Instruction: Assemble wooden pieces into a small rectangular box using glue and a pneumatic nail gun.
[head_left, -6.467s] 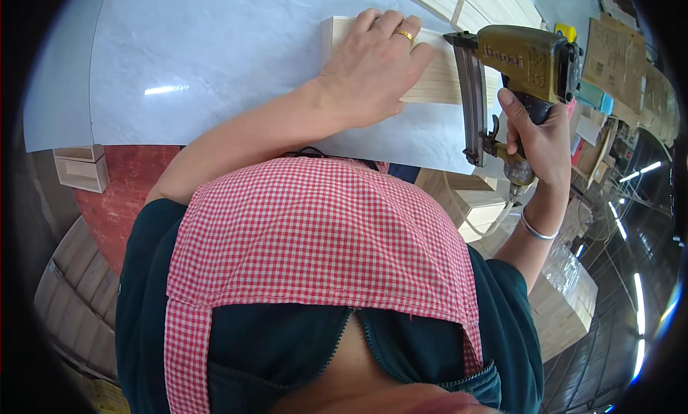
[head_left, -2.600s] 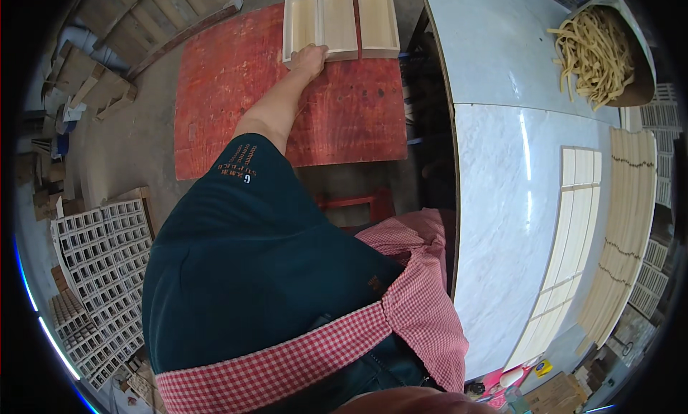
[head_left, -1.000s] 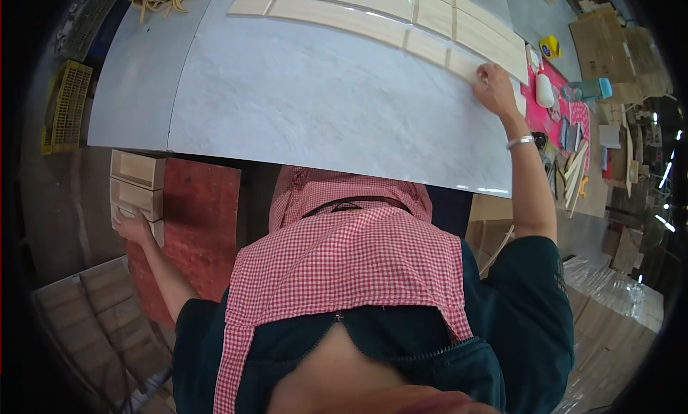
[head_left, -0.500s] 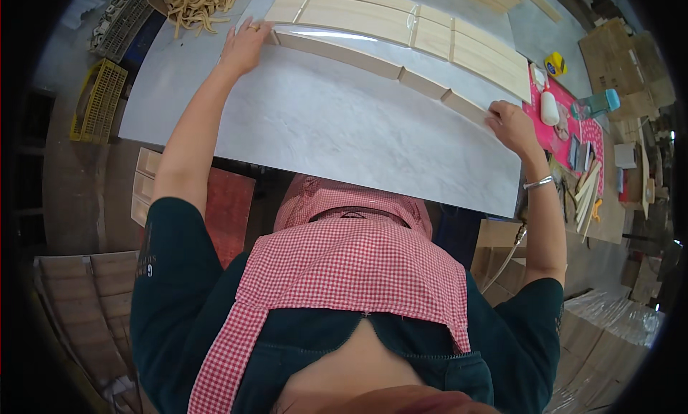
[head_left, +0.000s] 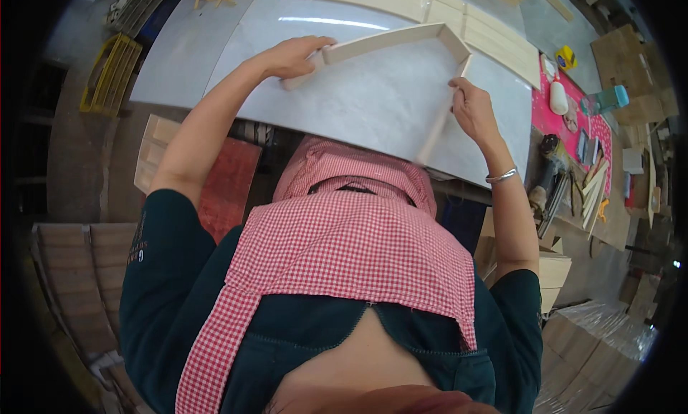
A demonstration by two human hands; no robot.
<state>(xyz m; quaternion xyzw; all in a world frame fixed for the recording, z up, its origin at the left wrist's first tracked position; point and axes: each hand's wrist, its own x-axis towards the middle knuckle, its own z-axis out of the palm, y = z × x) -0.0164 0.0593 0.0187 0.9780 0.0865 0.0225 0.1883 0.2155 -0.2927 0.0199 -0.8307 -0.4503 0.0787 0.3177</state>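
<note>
A jointed strip of pale wood (head_left: 387, 43) stands on edge on the grey marbled table (head_left: 365, 92), bent at its joints into an open, angular shape. My left hand (head_left: 295, 57) is closed around its left end piece, beside a corner. On the other side, my right hand (head_left: 474, 109) pinches the right-hand part just below another corner. The right end piece sticks out toward the table's near edge and looks blurred. Behind the strip lie flat pale wooden boards (head_left: 502, 45), apart from both hands.
At the right, a pink mat (head_left: 542, 113) carries a white bottle (head_left: 558, 97) and a teal-lidded container (head_left: 605, 100). A nail-gun-like tool (head_left: 548, 156) is nearer me. A yellow crate (head_left: 111, 74) stands left; a red board (head_left: 229, 185) and a compartmented wooden box (head_left: 154, 145) are below the table.
The strip went from nearly straight to bent at its joints, and came nearer me. My left hand moved right and nearer; my right hand moved slightly left. The view shifted a little.
</note>
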